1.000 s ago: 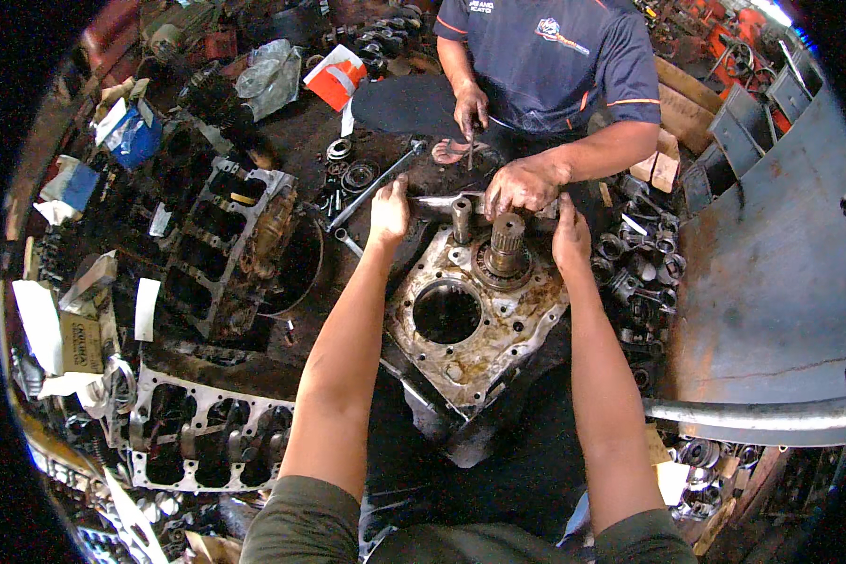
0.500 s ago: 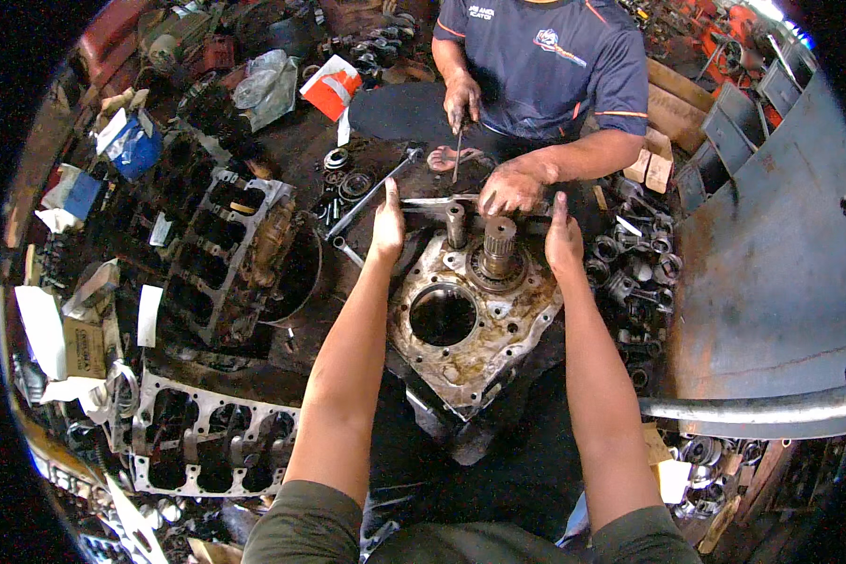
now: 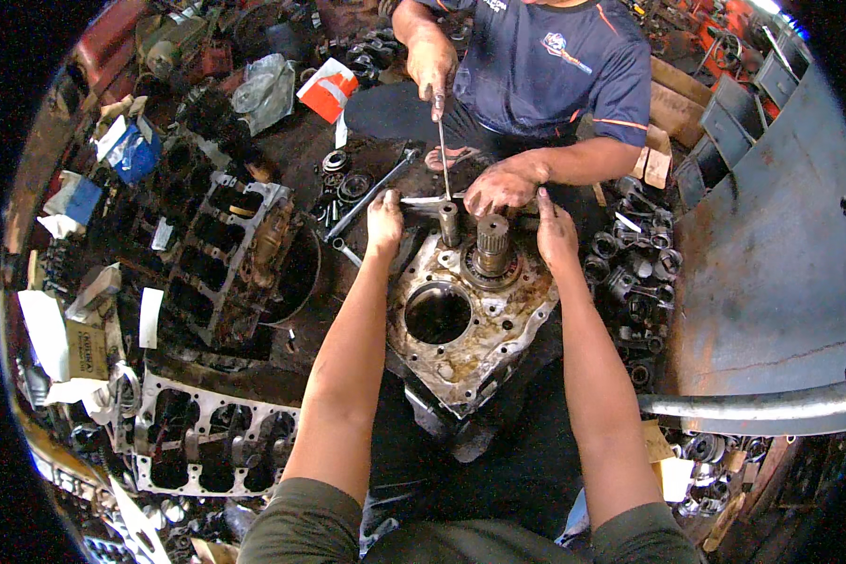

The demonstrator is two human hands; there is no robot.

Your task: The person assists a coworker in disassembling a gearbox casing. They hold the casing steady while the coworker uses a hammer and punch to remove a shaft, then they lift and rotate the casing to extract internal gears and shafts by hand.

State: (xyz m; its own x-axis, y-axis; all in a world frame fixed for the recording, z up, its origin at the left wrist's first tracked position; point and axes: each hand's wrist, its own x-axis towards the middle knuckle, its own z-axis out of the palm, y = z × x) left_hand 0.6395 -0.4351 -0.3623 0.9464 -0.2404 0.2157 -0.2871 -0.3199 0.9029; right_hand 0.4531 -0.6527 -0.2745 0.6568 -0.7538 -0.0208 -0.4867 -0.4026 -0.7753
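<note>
A metal gearbox housing (image 3: 475, 362), stained with brown oil, stands between my forearms with its flat face up and a large round hole in it. From that face rise a splined shaft (image 3: 492, 246) and a thinner shaft (image 3: 449, 226). My left hand (image 3: 385, 224) is closed at the far left edge of the housing, and my right hand (image 3: 556, 232) grips the far right edge with its thumb up. Their undersides are hidden. Opposite me, a person's hand (image 3: 432, 66) holds a thin metal rod (image 3: 444, 155), its lower end at the thinner shaft's top. That person's other hand (image 3: 503, 186) lies by the splined shaft.
Left of the housing lie a long-handled wrench (image 3: 371, 195), bearing rings (image 3: 354, 185) and an engine block (image 3: 226, 254). Connecting rods (image 3: 634, 273) crowd the right side, beside a grey metal sheet (image 3: 771, 273). A gasket-like metal plate (image 3: 216, 437) sits at the lower left.
The other person's rod hand has risen and moved left, and the rod's tip is now at the thinner shaft. My hands and the housing have shifted slightly left.
</note>
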